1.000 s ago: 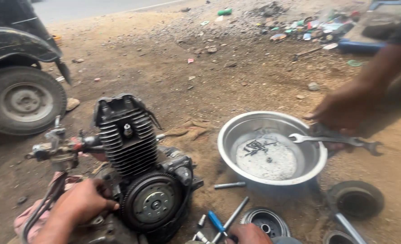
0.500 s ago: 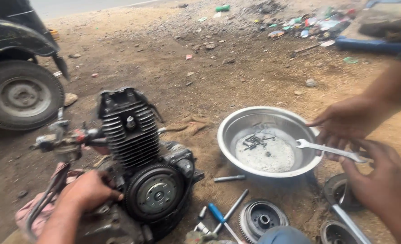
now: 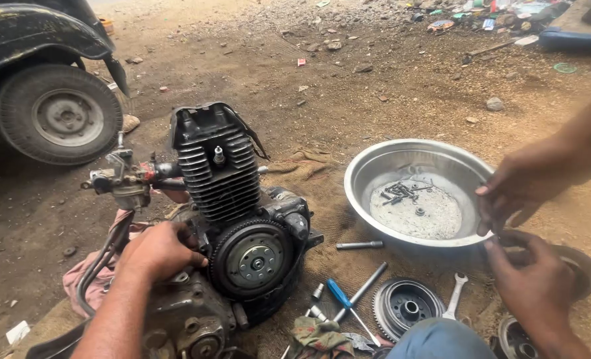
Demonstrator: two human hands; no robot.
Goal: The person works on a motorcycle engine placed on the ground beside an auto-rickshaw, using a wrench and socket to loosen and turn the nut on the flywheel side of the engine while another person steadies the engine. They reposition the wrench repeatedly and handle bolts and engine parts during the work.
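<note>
A black motorcycle engine (image 3: 232,199) with a finned cylinder and a round toothed wheel (image 3: 254,256) stands on sacking. My left hand (image 3: 159,251) grips the crankcase just left of that wheel. My right hand (image 3: 531,282) hovers at the lower right over a dark round part (image 3: 583,266), back to the camera and fingers curled; what is in it stays hidden. Another person's hand (image 3: 521,189) reaches in from the right, touching the rim of a steel bowl (image 3: 368,166) that holds several small bolts.
A carburettor with hoses (image 3: 119,183) hangs off the engine's left. On the sacking lie a spanner (image 3: 455,296), a blue-handled screwdriver (image 3: 340,296), a steel rod (image 3: 360,245) and a round clutch part (image 3: 405,307). A vehicle wheel (image 3: 59,116) stands at the far left.
The spanner held over the bowl by the other person now lies on the ground. My right hand came up from the bottom edge to beside the bowl. My left hand stayed on the engine.
</note>
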